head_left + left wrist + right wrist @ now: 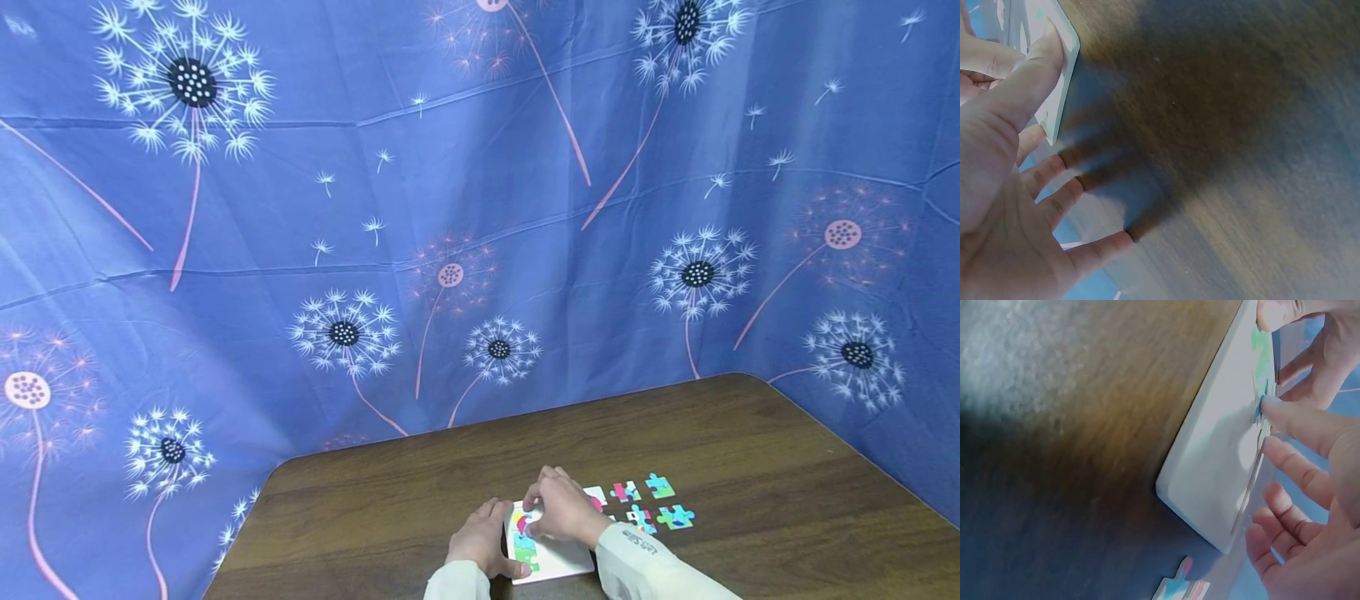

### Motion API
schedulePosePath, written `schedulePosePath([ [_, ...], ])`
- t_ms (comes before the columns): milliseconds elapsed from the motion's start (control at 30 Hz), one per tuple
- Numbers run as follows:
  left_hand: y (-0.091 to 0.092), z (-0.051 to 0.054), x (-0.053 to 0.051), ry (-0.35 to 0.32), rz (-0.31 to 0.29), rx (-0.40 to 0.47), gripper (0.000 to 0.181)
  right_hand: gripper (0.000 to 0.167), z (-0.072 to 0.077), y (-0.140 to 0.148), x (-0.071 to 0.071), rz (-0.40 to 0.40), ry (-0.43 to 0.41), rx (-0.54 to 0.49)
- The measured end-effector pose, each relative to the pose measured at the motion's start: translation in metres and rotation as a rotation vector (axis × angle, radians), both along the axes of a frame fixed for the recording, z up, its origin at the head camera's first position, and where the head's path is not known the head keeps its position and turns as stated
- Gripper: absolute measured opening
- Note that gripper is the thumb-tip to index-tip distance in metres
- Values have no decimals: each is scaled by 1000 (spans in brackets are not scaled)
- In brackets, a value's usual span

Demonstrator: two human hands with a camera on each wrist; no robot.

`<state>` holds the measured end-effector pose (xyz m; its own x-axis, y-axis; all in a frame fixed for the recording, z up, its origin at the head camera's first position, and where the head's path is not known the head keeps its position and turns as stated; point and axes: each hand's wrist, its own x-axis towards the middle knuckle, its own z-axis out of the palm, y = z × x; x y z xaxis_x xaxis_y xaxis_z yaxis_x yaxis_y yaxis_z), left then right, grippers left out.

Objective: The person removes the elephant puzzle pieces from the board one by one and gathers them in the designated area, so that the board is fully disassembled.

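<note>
A white puzzle board lies on the table with colourful joined pieces along its left side. My left hand steadies that side; its thumb lies on the board's face, and the other fingers are spread, fairly straight, at the edge and on the table. Above the board, my right hand pinches a jigsaw piece between thumb and index finger at the row of laid pieces. That piece is mostly hidden by the fingers. The right hand's other fingers are loosely bent.
Several loose jigsaw pieces lie right of the board, some partly hidden behind the right hand and sleeve. The brown wooden table meets a blue dandelion-patterned cloth at its back and sides.
</note>
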<state>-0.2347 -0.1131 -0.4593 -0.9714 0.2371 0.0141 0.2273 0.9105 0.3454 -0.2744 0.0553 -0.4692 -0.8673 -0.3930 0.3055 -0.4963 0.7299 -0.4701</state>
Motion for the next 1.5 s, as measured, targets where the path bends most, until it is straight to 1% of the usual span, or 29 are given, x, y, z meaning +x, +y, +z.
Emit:
schedulePosePath([
  [167, 0, 1, 0, -5, -5, 4, 80, 26, 0, 3, 0, 22, 9, -9],
  [400, 2, 6, 1, -43, -7, 28, 78, 26, 4, 15, 1, 56, 17, -15],
  [700, 3, 9, 1, -78, 5, 1, 79, 25, 9, 34, 5, 96, 20, -17],
  [800, 2, 8, 0, -92, 7, 17, 79, 25, 12, 39, 7, 99, 1, -25],
  [900, 2, 7, 0, -91, 6, 22, 79, 24, 17, 44, 10, 104, -40, -35],
  [1000, 2, 6, -1, -83, 7, 21, 79, 23, 20, 50, 13, 104, -53, -33],
  [1200, 3, 8, 0, -100, 12, 2, 80, 23, 21, 61, 15, 119, -25, -21],
  [1333, 3, 9, 1, -96, 13, -7, 79, 24, 23, 68, 20, 130, -9, -28],
  [1500, 4, 10, 1, -96, 13, -6, 79, 24, 23, 78, 22, 130, 33, -3],
])
